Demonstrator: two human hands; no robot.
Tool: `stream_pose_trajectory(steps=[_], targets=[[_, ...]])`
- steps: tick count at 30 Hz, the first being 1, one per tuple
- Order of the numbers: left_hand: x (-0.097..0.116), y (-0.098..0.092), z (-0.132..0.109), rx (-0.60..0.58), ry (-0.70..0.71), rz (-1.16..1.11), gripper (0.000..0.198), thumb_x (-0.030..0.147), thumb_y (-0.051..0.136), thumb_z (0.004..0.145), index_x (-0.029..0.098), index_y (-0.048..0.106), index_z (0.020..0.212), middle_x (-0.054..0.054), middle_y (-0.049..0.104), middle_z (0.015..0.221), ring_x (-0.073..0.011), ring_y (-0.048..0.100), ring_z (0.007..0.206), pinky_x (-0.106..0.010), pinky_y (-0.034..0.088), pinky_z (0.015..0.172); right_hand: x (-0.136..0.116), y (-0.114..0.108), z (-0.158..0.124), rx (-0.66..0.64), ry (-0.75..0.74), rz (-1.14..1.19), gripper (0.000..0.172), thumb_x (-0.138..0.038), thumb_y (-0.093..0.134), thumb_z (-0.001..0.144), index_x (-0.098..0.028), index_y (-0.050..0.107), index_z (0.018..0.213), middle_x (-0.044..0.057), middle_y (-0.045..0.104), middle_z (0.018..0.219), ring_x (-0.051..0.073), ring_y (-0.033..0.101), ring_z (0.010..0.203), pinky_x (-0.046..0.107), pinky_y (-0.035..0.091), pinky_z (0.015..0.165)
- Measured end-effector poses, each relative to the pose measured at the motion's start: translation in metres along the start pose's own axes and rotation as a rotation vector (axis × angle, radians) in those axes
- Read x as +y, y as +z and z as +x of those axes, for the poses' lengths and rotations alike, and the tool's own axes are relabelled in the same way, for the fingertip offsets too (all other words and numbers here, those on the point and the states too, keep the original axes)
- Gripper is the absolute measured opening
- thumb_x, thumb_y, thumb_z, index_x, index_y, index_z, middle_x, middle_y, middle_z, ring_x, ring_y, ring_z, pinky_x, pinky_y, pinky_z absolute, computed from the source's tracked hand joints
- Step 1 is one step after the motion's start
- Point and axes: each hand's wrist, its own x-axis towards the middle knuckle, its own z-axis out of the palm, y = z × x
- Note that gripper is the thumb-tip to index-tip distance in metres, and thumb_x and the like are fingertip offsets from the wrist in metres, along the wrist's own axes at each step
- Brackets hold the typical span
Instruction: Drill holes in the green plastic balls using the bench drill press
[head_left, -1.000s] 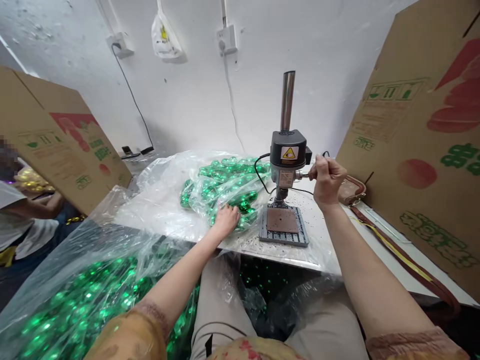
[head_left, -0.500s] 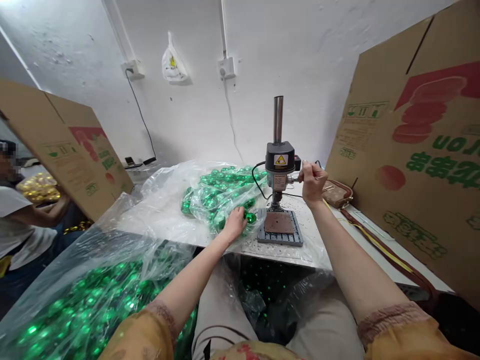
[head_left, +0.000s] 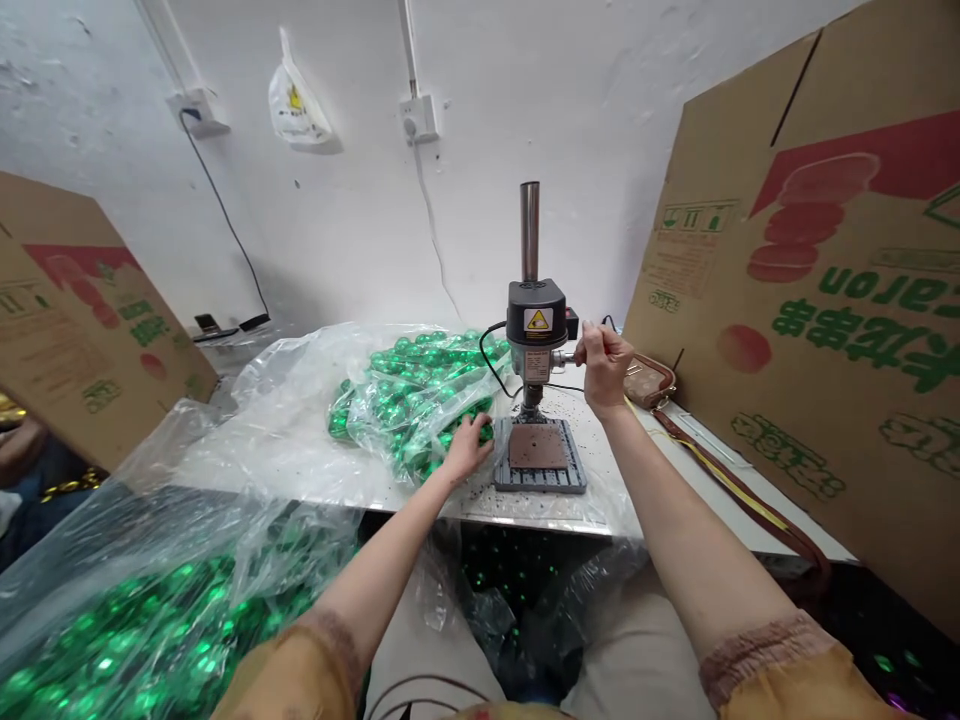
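A small bench drill press [head_left: 536, 330] stands on the white table, its chuck above a brown board [head_left: 538, 447] on the slotted metal base [head_left: 540, 482]. My right hand [head_left: 604, 362] is closed in a fist around the drill press handle at the machine's right side. To the left, a heap of shiny green balls [head_left: 409, 385] lies partly under clear plastic. My left hand [head_left: 466, 448] is at the heap's right edge, thumb and fingers around a green ball [head_left: 486, 431]; the fingers partly cover it. Dark shavings lie around the base.
Cardboard boxes stand at the right [head_left: 810, 300] and left [head_left: 97, 320]. A clear plastic bag of green balls [head_left: 150, 630] hangs below the table at left. A brown purse [head_left: 649, 384] with a long strap lies right of the drill press. A person's arm [head_left: 21, 450] shows at far left.
The view has turned right, so the scene sits further left. My left hand has shifted slightly away from the drill base, back against the heap. My right hand stays on the handle.
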Motion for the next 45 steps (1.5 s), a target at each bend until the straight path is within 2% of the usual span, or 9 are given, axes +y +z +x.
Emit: stream_pose_trajectory(steps=[3,5,7,9,13,20,25,34,45], targets=[[0.009,-0.001,-0.016,0.069,-0.038,-0.404,0.039,0.049,0.051,0.096,0.023,0.054,0.125,-0.008,0.063,0.106,-0.0206,0.066,0.087,-0.035,0.055,0.077,-0.002,0.002,-0.002,0.028,-0.048,0.02,0.046,-0.047,0.06,0.091,-0.017,0.057,0.126,0.009,0.062,0.127,0.019,0.063,0.112,0.044,0.057,0.095],[0.015,-0.001,-0.028,0.027,-0.113,-0.885,0.048,0.06,0.051,0.095,0.026,0.052,0.128,-0.008,0.066,0.104,-0.0197,0.068,0.08,-0.033,0.055,0.068,-0.003,0.003,-0.003,0.054,-0.093,0.036,0.036,-0.048,0.059,0.091,-0.015,0.064,0.102,0.003,0.067,0.097,0.012,0.064,0.087,0.033,0.058,0.08],[0.022,0.0,-0.039,-0.045,-0.2,-1.258,0.053,0.063,0.061,0.089,0.028,0.053,0.127,-0.008,0.069,0.105,-0.0203,0.069,0.081,-0.033,0.056,0.068,-0.005,0.005,-0.004,0.075,-0.14,0.056,0.041,-0.05,0.06,0.09,-0.016,0.055,0.066,-0.005,0.052,0.06,0.006,0.049,0.057,0.024,0.047,0.06],[0.027,0.002,-0.046,-0.088,-0.255,-1.365,0.051,0.062,0.065,0.088,0.032,0.054,0.128,-0.007,0.071,0.107,-0.0206,0.07,0.085,-0.034,0.057,0.072,-0.007,0.006,-0.005,0.083,-0.175,0.077,0.051,-0.049,0.062,0.088,-0.019,0.041,0.053,-0.007,0.038,0.047,0.005,0.037,0.047,0.024,0.037,0.052],[0.032,0.009,-0.051,-0.106,-0.304,-1.436,0.049,0.062,0.066,0.087,0.035,0.056,0.127,-0.005,0.071,0.111,-0.0211,0.071,0.088,-0.037,0.059,0.077,-0.011,0.007,-0.006,0.094,-0.203,0.099,0.048,-0.044,0.064,0.087,-0.02,0.041,0.052,-0.008,0.039,0.047,0.006,0.039,0.046,0.025,0.034,0.051],[0.026,0.024,-0.036,-0.024,-0.392,-1.471,0.036,0.039,0.074,0.081,0.024,0.061,0.111,-0.004,0.071,0.106,-0.0215,0.071,0.097,-0.041,0.059,0.09,-0.014,0.006,-0.007,0.112,-0.229,0.095,0.045,-0.041,0.063,0.088,-0.021,0.043,0.053,-0.007,0.038,0.047,0.007,0.039,0.046,0.028,0.033,0.05],[0.021,0.037,-0.015,0.053,-0.341,-1.13,0.049,0.037,0.085,0.071,0.023,0.059,0.11,-0.001,0.072,0.094,-0.018,0.069,0.088,-0.034,0.055,0.085,-0.016,0.007,-0.007,0.107,-0.245,0.1,0.044,-0.04,0.064,0.088,-0.022,0.044,0.053,-0.006,0.037,0.047,0.008,0.04,0.045,0.031,0.031,0.05],[-0.001,0.062,0.021,0.006,-0.184,-0.93,0.053,0.035,0.091,0.063,0.019,0.058,0.101,-0.002,0.068,0.096,-0.017,0.065,0.094,-0.029,0.048,0.087,-0.016,0.009,-0.007,0.107,-0.298,0.122,0.041,-0.034,0.062,0.089,-0.022,0.043,0.054,-0.007,0.039,0.047,0.009,0.039,0.043,0.031,0.029,0.047],[-0.009,0.066,0.023,-0.109,-0.136,-0.962,0.052,0.039,0.086,0.072,0.02,0.056,0.111,-0.006,0.07,0.108,-0.0189,0.066,0.1,-0.031,0.05,0.09,-0.028,0.02,-0.001,0.141,-0.309,0.01,0.043,-0.025,0.053,0.095,-0.021,0.037,0.055,-0.006,0.036,0.047,0.005,0.034,0.043,0.027,0.029,0.046]])
